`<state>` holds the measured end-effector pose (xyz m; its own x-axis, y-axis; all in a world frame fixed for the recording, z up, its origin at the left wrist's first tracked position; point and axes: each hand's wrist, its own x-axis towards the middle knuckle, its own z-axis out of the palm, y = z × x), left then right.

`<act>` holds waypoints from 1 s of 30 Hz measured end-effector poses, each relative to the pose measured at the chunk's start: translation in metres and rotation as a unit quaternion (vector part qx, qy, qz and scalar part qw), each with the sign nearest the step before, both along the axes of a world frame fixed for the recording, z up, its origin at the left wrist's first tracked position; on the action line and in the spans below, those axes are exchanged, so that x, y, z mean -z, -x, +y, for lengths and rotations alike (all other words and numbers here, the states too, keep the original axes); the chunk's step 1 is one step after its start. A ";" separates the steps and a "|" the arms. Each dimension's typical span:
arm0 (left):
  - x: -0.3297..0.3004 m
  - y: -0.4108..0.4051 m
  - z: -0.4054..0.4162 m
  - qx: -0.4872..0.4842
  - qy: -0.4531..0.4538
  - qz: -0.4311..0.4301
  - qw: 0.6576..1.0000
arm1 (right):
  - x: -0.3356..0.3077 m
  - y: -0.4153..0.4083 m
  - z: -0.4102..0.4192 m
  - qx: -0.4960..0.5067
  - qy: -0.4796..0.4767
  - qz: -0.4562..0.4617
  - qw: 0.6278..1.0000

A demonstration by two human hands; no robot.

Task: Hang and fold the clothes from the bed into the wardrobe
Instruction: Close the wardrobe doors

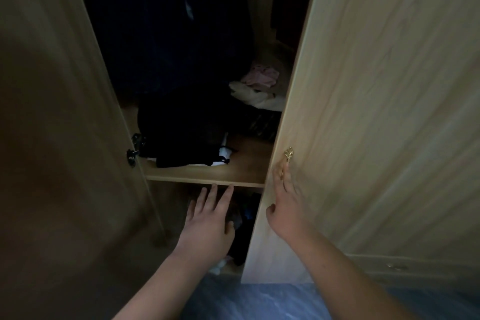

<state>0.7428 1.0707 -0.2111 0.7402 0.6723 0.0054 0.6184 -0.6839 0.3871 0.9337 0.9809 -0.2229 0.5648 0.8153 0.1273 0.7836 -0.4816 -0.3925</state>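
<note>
A light wooden wardrobe stands before me with its doors partly open. My right hand point(284, 205) lies flat with straight fingers against the right door point(376, 112), just below its small gold handle point(288, 154). My left hand point(210, 218) reaches with spread fingers toward the front edge of the shelf point(205, 179); its fingertips are at that edge. On the shelf lies a pile of black clothes point(187, 127), with white and pink clothes point(259, 88) behind it. Dark garments point(168, 21) hang above.
The left door point(52, 138) stands open at my left, with a black hinge point(133, 154) on its inner edge. Below the shelf, dark clothes point(241, 236) fill a lower compartment. The floor point(259, 301) is blue-grey.
</note>
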 end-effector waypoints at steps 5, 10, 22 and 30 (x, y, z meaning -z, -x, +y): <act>0.002 0.005 -0.008 0.012 -0.009 0.017 1.000 | 0.002 -0.016 0.003 -0.021 0.014 -0.009 1.000; -0.005 0.015 -0.021 -0.017 -0.022 0.011 1.000 | -0.010 -0.031 0.012 -0.028 0.073 -0.030 0.996; -0.028 0.076 -0.110 -0.098 -0.079 0.023 0.992 | -0.037 0.059 -0.097 -0.142 0.033 -0.041 0.988; -0.026 0.189 -0.160 -0.242 -0.062 0.086 0.965 | -0.045 0.147 -0.122 -0.252 0.006 0.004 0.968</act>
